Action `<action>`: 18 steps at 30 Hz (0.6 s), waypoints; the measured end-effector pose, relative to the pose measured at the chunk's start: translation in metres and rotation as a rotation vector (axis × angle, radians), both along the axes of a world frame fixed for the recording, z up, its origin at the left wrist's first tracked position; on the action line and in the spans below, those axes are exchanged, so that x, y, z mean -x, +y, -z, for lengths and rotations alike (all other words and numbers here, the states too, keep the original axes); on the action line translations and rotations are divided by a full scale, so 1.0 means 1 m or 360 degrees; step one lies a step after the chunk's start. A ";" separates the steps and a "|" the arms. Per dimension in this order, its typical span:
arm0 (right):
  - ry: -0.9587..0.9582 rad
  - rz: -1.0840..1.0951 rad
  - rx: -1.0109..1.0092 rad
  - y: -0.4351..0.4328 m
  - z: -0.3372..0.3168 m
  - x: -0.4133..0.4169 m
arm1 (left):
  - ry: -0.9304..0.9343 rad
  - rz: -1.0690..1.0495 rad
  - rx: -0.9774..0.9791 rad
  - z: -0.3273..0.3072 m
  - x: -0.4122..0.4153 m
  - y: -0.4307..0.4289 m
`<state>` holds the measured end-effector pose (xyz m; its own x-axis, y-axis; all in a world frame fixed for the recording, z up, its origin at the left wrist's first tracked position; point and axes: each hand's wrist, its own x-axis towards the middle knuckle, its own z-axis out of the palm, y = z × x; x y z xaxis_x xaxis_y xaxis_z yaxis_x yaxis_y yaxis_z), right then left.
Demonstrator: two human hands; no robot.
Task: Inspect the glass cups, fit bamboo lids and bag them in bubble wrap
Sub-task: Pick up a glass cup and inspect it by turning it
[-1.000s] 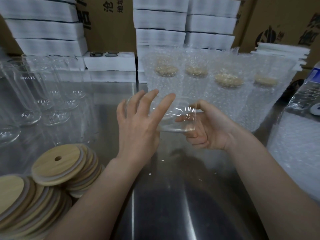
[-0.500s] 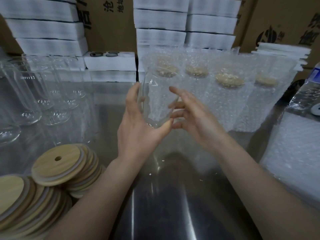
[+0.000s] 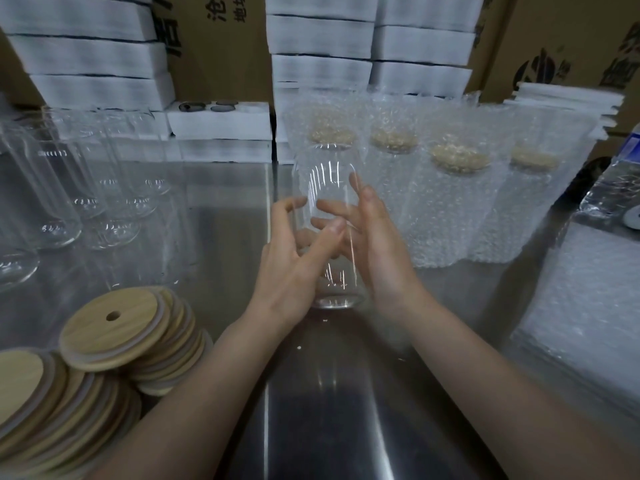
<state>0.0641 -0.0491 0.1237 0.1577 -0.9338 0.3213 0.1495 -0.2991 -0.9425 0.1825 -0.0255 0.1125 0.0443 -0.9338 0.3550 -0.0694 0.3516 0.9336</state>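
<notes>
Left hand (image 3: 291,265) loosely round upright glass cup (image 3: 329,181) (thumb in front), right hand (image 3: 381,258) straight-fingered against it.

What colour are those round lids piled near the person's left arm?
Light tan wood grain with a paler rim; the head view shows the lids best.

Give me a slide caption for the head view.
Left hand grips a glass cup upright, right hand steadying it; bamboo lids left, bagged cups behind.
</notes>
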 end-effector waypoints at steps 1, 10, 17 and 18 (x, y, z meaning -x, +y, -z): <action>-0.0058 -0.0033 -0.0043 0.001 -0.002 0.000 | 0.0070 0.0073 -0.0028 0.000 0.000 -0.001; -0.0315 -0.0141 -0.0460 0.000 -0.004 0.000 | 0.0404 0.0347 -0.0321 -0.001 -0.003 -0.014; -0.0041 0.0333 -0.0014 0.002 0.000 -0.006 | 0.0046 -0.0242 0.0016 -0.004 -0.001 -0.010; 0.0008 0.0361 0.0079 0.003 0.001 -0.007 | 0.0077 -0.0210 0.0001 -0.005 0.002 -0.006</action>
<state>0.0716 -0.0457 0.1224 -0.0527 -0.9286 0.3673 0.0682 -0.3703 -0.9264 0.1801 -0.0317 0.1175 0.1840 -0.9184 0.3502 -0.0698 0.3432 0.9367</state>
